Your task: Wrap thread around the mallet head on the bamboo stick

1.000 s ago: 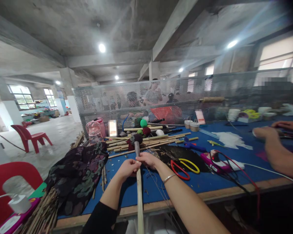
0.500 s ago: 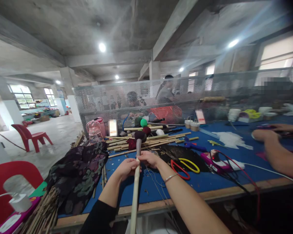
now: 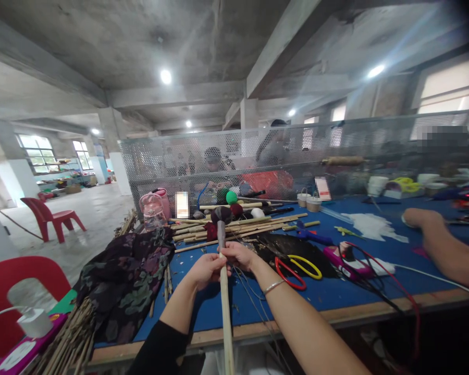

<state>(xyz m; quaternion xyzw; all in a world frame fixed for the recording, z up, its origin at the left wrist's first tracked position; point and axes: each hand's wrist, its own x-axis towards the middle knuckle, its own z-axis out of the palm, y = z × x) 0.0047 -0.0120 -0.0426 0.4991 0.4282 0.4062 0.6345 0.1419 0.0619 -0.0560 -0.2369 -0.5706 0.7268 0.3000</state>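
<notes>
A pale wooden stick [image 3: 225, 307] stands tilted in front of me, its lower end running past the front edge of the table. Its upper part is wrapped in a grey sleeve [image 3: 221, 234], topped by a dark, rounded head [image 3: 221, 214]. My left hand [image 3: 210, 268] grips the stick just below the sleeve, fingers closed. From the other side, my right hand [image 3: 238, 255] pinches it where the grey wrap meets the bare wood. Thin grey cords [image 3: 254, 297] hang down beneath my right hand.
Red-and-yellow-handled scissors [image 3: 297, 271] lie right of my hands on black cloth, near a purple power strip [image 3: 347, 263]. Several wooden sticks [image 3: 254, 226] lie behind. Patterned dark fabric [image 3: 125, 281] covers the left side. A co-worker's arm [image 3: 440, 242] reaches in at right.
The lower end of the stick has swung to the right, while its dark head has shifted slightly left. Both my hands keep their hold at nearly the same place.
</notes>
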